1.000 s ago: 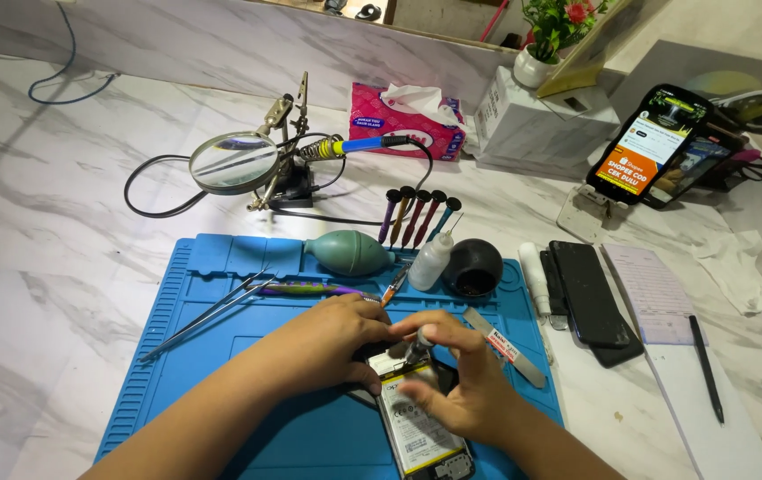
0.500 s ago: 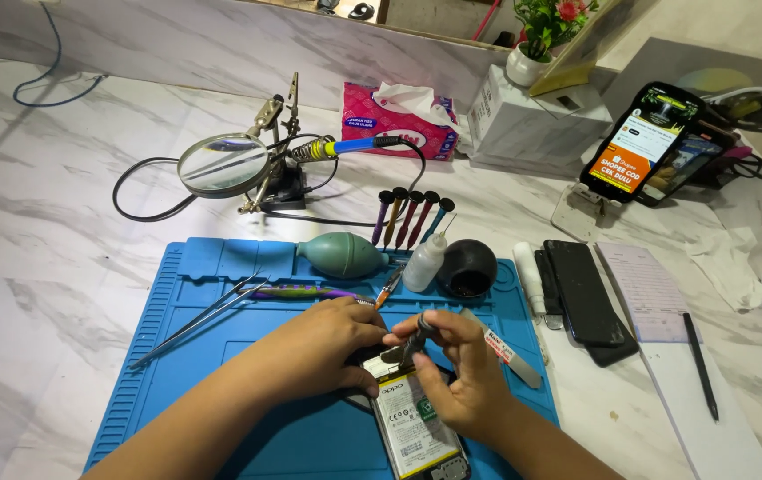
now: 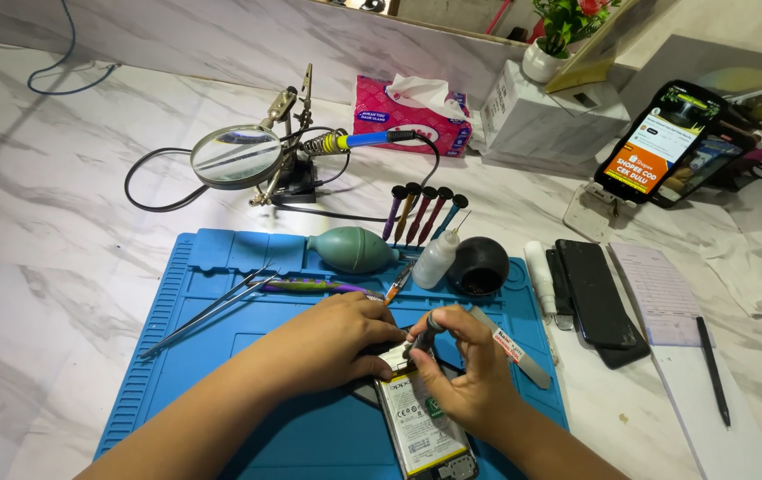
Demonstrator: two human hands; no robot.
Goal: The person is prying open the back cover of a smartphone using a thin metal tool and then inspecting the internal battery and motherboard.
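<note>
Right hand (image 3: 465, 378) pinches a slim metal screwdriver (image 3: 422, 333) tilted toward 1 o'clock, left hand (image 3: 332, 342) clamps the glossy opened phone (image 3: 416, 422) lying 12-to-6 on the ribbed blue rubber mat (image 3: 221, 356).

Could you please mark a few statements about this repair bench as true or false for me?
1. The right hand holds a small screwdriver over the opened phone. True.
2. The left hand rests on a red mat. False: the mat is blue.
3. A green air blower bulb lies on the mat's far part. True.
4. The tweezers lie to the right of the hands. False: they lie to their left.
5. The black pen lies on the white paper. True.
</note>
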